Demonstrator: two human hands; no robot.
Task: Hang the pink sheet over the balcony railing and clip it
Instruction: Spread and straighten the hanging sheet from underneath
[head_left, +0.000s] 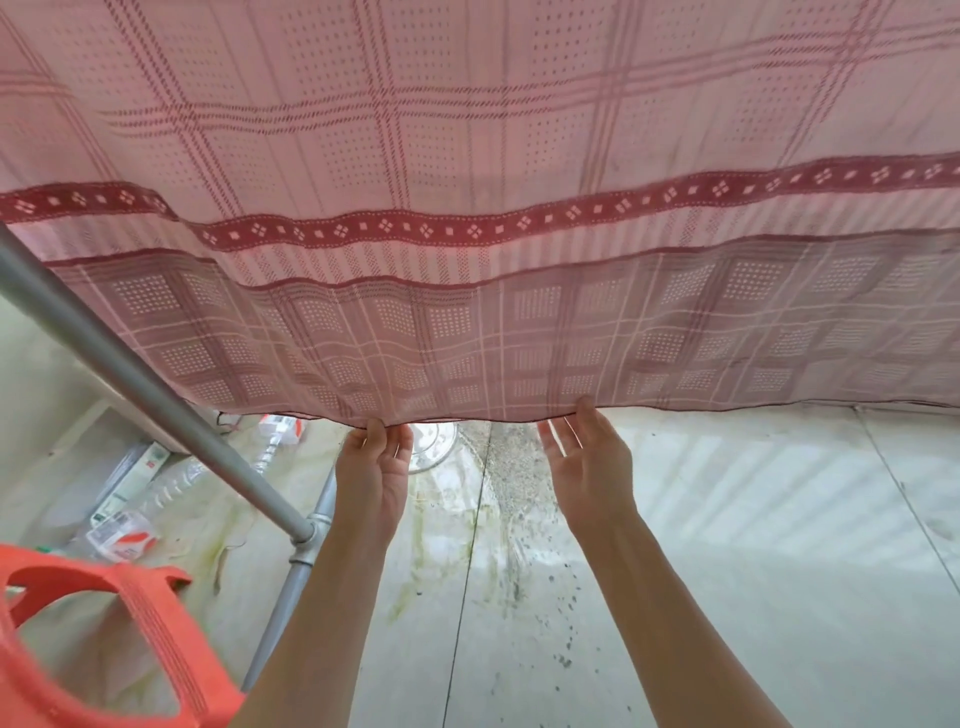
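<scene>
The pink sheet, checked with a dark red patterned band, hangs across the whole upper view; its lower hem runs just above my hands. My left hand pinches the hem between thumb and fingers. My right hand is raised palm-inward with straight fingers, its fingertips touching the hem a little to the right. A grey metal railing pipe slants from the upper left down to a joint beside my left forearm. No clip is visible.
An orange plastic stool sits at the lower left. Plastic bottles and cartons lie on the floor behind the pipe. A vertical grey post drops from the joint. Stained concrete floor spreads below and to the right.
</scene>
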